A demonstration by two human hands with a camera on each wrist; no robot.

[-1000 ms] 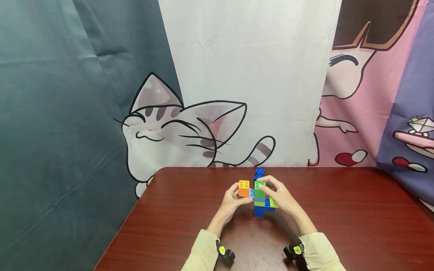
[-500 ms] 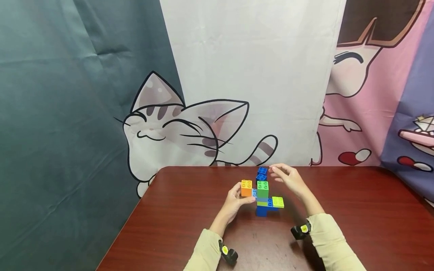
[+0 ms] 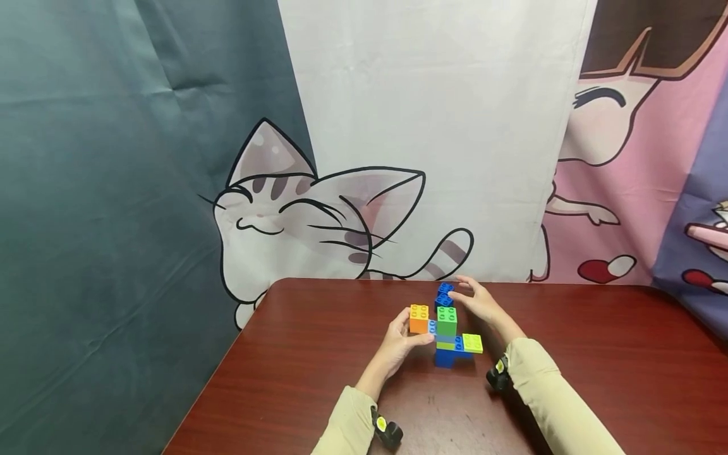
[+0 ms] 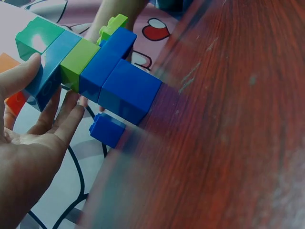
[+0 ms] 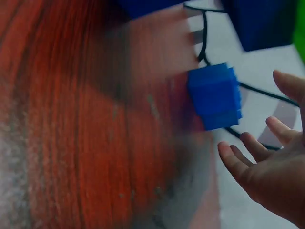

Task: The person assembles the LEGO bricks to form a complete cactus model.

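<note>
My left hand [image 3: 396, 341] holds a built stack of toy building bricks [image 3: 446, 322] upright on the table. Its thumb lies on the light-blue brick [image 4: 56, 64], with fingers underneath. An orange brick [image 3: 419, 319] sits on the left arm of the stack and a green brick [image 4: 39, 36] on top. Lower down are a lime layer, dark-blue bricks [image 3: 444, 358] and a lime piece [image 3: 472, 342] on the right arm. Behind it stand loose dark-blue bricks [image 3: 444, 299]. My right hand [image 3: 480, 303] is beside these, fingers spread; in the right wrist view a gap separates it from the blue brick [image 5: 214, 97].
The reddish-brown wooden table [image 3: 296, 373] ends just behind the blue bricks. A printed curtain [image 3: 455, 126] with a cartoon cat hangs beyond that back edge. Black wrist cameras [image 3: 388, 433] are strapped on both sleeves.
My right hand has left the green brick on top of the stack and moved back to the dark-blue bricks behind. My left hand has kept its hold on the stack.
</note>
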